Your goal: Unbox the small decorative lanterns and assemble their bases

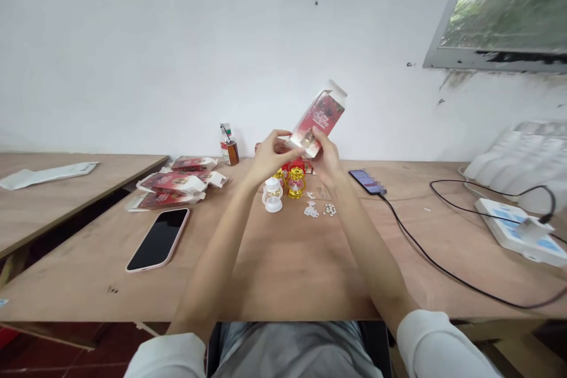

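Note:
Tilted up above the table is a red and white printed carton [323,113], its upper flap standing open. My right hand [326,160] grips it near the bottom, thumb across the printed front. At its lower left end, the fingers of my left hand [271,156] are closed on the edge. Below the hands stand a white mini lantern [273,196] and a gold mini lantern [296,183], with more gold and red items partly hidden behind them. Small white pieces [310,209] and several button-like discs [329,209] lie to their right.
Flattened red cartons [172,183] are piled at the left, near a pink-cased phone [158,239]. A bottle [229,146] stands by the wall. On the right lie a cabled phone [367,181], a power strip [518,227] and stacked white items [527,156].

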The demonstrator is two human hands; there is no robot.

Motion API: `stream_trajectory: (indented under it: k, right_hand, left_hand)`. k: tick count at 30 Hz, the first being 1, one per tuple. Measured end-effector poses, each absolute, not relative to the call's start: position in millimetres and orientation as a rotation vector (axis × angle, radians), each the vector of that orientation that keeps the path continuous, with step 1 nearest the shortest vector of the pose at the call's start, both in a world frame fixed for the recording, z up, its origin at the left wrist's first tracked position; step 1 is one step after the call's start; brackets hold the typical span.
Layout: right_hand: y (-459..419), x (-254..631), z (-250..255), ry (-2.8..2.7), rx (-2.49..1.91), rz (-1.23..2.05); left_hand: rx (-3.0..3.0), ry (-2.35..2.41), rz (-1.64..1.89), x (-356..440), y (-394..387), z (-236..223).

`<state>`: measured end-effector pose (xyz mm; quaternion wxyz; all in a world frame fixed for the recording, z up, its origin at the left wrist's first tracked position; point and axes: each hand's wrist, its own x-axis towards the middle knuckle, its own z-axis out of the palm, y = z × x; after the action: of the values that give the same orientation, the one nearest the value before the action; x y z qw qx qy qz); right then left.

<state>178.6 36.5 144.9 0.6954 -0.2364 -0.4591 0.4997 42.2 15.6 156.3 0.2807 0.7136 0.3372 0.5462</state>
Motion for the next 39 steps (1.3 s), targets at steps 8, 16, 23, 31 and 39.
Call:
stream_trajectory:
  k: [8,16,23,31,39]
  right_hand:
    - [40,193,137,-0.829,-0.584,1.031]
    - [21,182,143,-0.866,-0.583,1.108]
    - [2,180,155,-0.948,-0.496,1.154]
    - [-3,177,160,-0.985,-0.386,0.989]
    - [8,196,157,-1.119,-0.463,1.039]
  left_hand:
    - [2.509,1.025,1.605,51,18,147]
    - [2.746,0.954,1.619,46,14,148]
    - [3.029,0.983,1.689,43,10,151]
    - [2.99,1.003,1.725,51,-4,153]
    - [2.816,0.915,1.876,62,1,147]
